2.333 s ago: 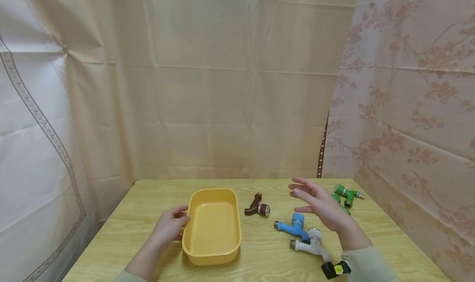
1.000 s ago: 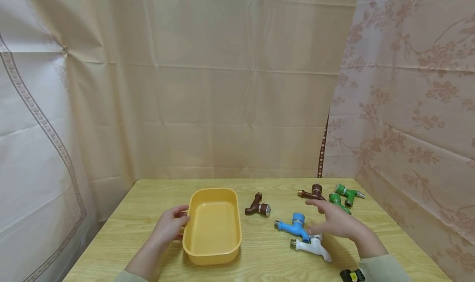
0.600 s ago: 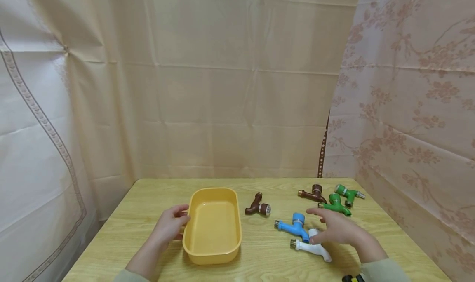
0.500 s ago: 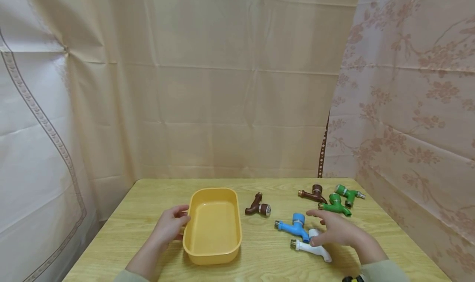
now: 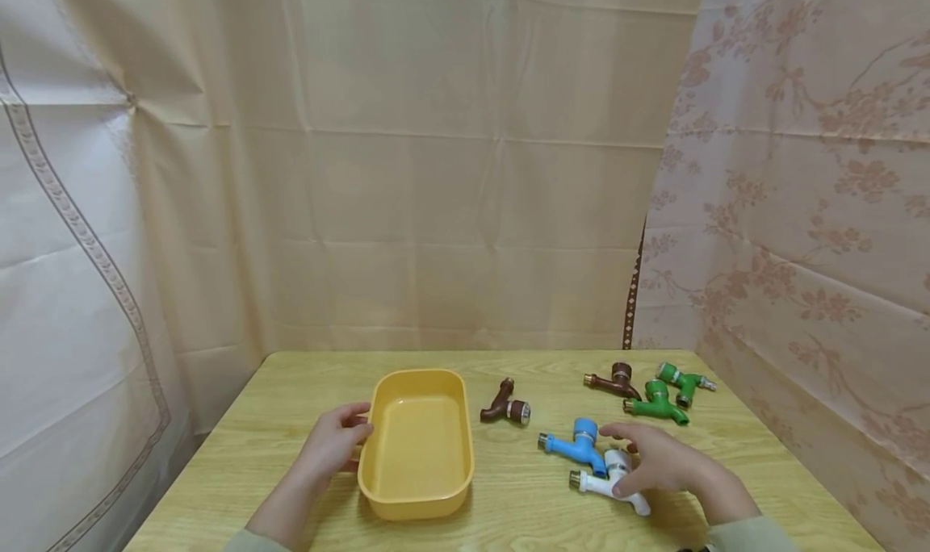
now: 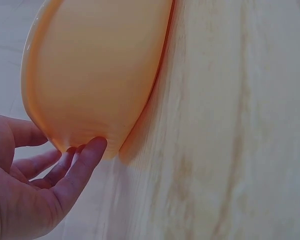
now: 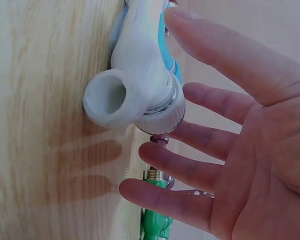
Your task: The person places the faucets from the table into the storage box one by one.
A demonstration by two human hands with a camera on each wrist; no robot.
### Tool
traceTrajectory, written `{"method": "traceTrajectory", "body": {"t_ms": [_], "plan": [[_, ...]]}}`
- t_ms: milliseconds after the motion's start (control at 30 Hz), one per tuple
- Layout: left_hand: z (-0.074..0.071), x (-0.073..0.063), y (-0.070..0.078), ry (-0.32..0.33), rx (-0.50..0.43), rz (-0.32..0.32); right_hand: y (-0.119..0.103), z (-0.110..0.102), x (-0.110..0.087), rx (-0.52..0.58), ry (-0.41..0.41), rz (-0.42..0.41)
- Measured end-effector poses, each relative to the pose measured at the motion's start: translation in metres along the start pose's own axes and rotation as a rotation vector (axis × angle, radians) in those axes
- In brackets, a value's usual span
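My left hand [image 5: 330, 443] rests its fingers against the outer left wall of a yellow plastic basin [image 5: 417, 510]; in the left wrist view, relaxed fingertips touch the basin wall [image 6: 100, 80] near its end. My right hand [image 5: 664, 459] hovers with spread fingers at a white tap [image 5: 596, 483] lying on the table. The thumb overlaps the tap's body in the head view, while the fingers reach past its knob. From the right wrist, the white tap [image 7: 140, 55] shows its spout toward the camera, beside the extended fingers [image 7: 185, 170]. A blue tap [image 5: 567, 447] lies just behind it.
One brown tap [image 5: 496, 407] lies right of the basin, another brown tap [image 5: 610, 384] farther back. Two green taps sit at the back right: a nearer green tap [image 5: 657, 407] and a farther green tap [image 5: 683, 379]. Curtains [image 5: 436, 213] hang behind the wooden table [image 5: 240, 431].
My right hand has come down and toward me from above the brown and blue taps to the white tap. The left hand and basin stay in place.
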State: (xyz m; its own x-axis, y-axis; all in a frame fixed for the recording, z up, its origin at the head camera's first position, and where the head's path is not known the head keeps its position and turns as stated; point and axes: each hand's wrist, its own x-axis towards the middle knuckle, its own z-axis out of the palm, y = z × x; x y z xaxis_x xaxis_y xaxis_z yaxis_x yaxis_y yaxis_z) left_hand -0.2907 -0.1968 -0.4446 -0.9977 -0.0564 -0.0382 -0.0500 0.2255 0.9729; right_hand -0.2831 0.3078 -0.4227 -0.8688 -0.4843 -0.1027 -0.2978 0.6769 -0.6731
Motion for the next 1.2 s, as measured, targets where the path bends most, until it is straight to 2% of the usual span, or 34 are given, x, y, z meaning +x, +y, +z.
{"method": "traceTrajectory", "body": {"t_ms": [200,633,1200], "plan": [[0.0005,0.0004,-0.0004,0.004,-0.001,-0.001,0.0002,0.0017,0.0000,-0.002,-0.017,0.021],[0.0001,0.0008,-0.0017,0.002,-0.010,0.002,0.0038,0.0065,0.0030,-0.088,-0.013,-0.005],[0.0015,0.0000,-0.0028,0.011,-0.032,0.004,0.0097,0.0091,0.0069,-0.111,0.002,0.061]]}}
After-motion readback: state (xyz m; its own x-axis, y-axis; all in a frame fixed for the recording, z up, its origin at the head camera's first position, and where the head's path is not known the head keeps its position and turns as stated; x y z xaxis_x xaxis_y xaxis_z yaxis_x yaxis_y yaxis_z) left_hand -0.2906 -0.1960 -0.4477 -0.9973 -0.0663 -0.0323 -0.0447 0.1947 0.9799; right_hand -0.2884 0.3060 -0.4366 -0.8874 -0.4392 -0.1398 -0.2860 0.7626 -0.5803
